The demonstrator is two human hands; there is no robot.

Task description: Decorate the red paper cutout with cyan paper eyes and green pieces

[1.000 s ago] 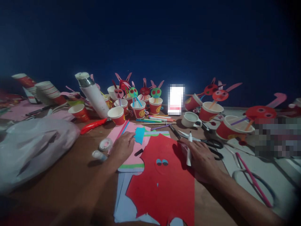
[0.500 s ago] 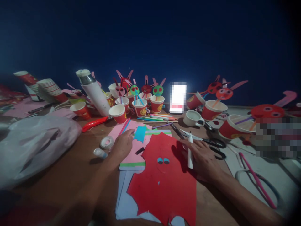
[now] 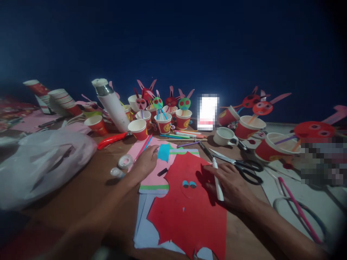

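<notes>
Leaning in cups [image 3: 267, 151], straws [image 3: 285, 140] rise beyond the held marker [image 3: 218, 180].

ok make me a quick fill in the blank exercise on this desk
1. The pen held in the right hand is ____ in colour.
2. The small piece of paper by the left hand is ____.
3. The red sheet bears ____ blue-and-black eye shapes.
4. The plastic bag lies on the ____ side of the picture.

Missing words: white; blue; two; left
</notes>
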